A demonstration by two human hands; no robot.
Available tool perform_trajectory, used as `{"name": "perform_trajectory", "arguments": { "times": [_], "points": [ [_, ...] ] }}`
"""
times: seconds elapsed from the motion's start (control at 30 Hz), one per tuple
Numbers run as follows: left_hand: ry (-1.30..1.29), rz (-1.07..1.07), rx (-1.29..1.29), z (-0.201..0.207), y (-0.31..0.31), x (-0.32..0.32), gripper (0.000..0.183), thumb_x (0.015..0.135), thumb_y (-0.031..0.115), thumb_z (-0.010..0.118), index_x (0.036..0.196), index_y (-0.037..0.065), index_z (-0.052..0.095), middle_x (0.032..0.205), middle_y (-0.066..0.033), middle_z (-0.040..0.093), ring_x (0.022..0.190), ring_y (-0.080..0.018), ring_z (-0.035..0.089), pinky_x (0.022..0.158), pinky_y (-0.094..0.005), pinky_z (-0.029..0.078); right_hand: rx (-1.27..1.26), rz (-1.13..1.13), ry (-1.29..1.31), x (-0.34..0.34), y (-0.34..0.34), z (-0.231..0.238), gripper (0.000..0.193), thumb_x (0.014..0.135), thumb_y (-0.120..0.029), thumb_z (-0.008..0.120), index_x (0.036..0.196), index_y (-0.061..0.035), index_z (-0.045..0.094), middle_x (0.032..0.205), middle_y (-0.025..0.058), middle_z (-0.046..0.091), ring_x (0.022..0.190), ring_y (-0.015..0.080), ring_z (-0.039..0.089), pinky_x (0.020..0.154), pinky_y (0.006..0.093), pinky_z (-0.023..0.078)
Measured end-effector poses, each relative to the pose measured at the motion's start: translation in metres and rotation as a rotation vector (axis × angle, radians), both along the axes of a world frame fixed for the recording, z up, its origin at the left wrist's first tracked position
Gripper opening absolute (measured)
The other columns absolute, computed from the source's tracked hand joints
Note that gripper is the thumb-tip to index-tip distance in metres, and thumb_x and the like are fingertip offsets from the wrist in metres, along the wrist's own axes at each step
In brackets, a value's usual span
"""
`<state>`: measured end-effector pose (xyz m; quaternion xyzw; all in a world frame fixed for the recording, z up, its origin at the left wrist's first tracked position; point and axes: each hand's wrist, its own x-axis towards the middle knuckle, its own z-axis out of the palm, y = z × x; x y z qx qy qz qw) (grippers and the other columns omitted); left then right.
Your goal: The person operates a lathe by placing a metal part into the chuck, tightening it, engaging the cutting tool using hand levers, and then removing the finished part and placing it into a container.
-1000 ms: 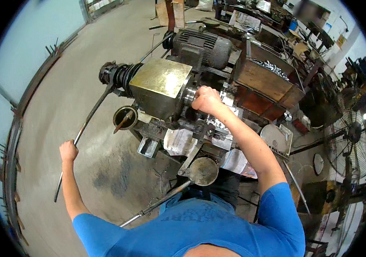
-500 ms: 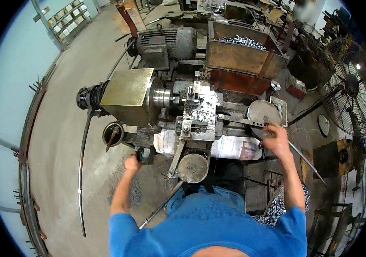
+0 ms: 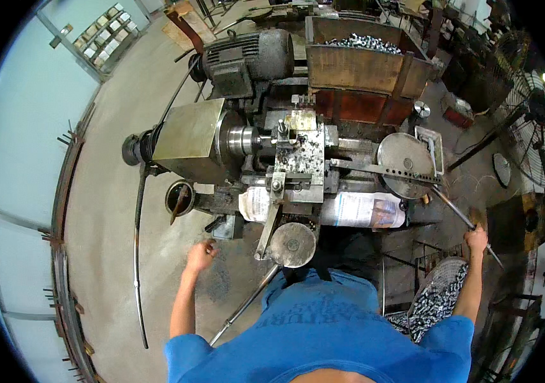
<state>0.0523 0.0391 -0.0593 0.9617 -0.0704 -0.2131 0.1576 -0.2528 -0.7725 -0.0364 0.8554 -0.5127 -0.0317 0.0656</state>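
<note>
Grey metal, the bar at my right should handle stiff, fairly heavy, perhaps slick; its outer end, where my right hand wraps it, suits holding. I cannot tell whether my left hand is closed. I count two more bars, two round plates.

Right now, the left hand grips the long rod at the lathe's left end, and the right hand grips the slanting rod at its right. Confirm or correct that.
Wrong on one point: the head view shows the left hand not touching the long rod but apart, to its right. The right hand does grip the slanting rod.
</note>
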Motion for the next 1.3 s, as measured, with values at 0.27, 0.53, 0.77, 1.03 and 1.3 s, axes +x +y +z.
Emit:
{"name": "perform_trajectory", "arguments": {
  "times": [0.27, 0.53, 0.77, 1.03, 1.3],
  "points": [
    [0.373, -0.101, -0.402, 0.114, -0.111, -0.121, 0.041, 0.082, 0.024, 0.064, 0.113, 0.0, 0.055, 0.095, -0.0095, 0.064, 0.086, -0.017, 0.059, 0.079, -0.0303, 0.046, 0.012, 0.05, -0.078, -0.057, 0.123, -0.005, 0.038, 0.057, -0.019, 0.06, 0.091, -0.0025, 0.056, 0.073, 0.0206, 0.061, 0.067, 0.0398, 0.059, 0.06, 0.0479, 0.047],
    [0.223, -0.076, -0.402, 0.045, -0.106, -0.134, 0.02, 0.078, 0.017, 0.062, 0.092, 0.004, 0.062, 0.072, -0.019, 0.061, 0.07, -0.0351, 0.061, 0.063, -0.041, 0.046, 0.155, -0.1, -0.171, -0.05, 0.217, 0.006, 0.043, 0.055, -0.024, 0.058, 0.092, -0.0031, 0.055, 0.072, 0.0249, 0.06, 0.069, 0.0432, 0.059, 0.065, 0.05, 0.047],
    [0.299, -0.073, -0.305, 0.053, -0.113, -0.131, 0.025, 0.078, 0.006, 0.057, 0.102, 0.002, 0.06, 0.081, -0.0134, 0.065, 0.074, -0.0233, 0.063, 0.068, -0.0342, 0.049, 0.151, -0.071, -0.201, -0.042, 0.235, 0.018, 0.039, 0.056, -0.025, 0.057, 0.089, -0.0027, 0.054, 0.072, 0.0258, 0.059, 0.068, 0.0444, 0.057, 0.064, 0.0507, 0.044],
    [0.283, -0.064, -0.27, 0.062, -0.111, -0.136, 0.026, 0.078, 0.02, 0.063, 0.1, 0.005, 0.062, 0.077, -0.0171, 0.063, 0.071, -0.0304, 0.062, 0.066, -0.0382, 0.048, 0.069, -0.002, -0.039, -0.045, 0.14, 0.001, 0.053, 0.062, -0.034, 0.061, 0.108, -0.0098, 0.058, 0.08, 0.0189, 0.063, 0.07, 0.0377, 0.06, 0.064, 0.0474, 0.048],
    [0.524, 0.134, -0.717, 0.058, -0.075, -0.051, 0.031, 0.088, 0.023, 0.056, 0.107, -0.002, 0.057, 0.091, -0.0095, 0.064, 0.083, -0.0198, 0.061, 0.073, -0.0338, 0.048, -0.213, -0.133, 0.048, 0.058, -0.026, -0.002, 0.056, 0.078, -0.026, 0.052, 0.131, -0.0128, 0.039, 0.114, 0.0108, 0.054, 0.11, 0.0295, 0.048, 0.091, 0.0497, 0.035]
  ]
}}
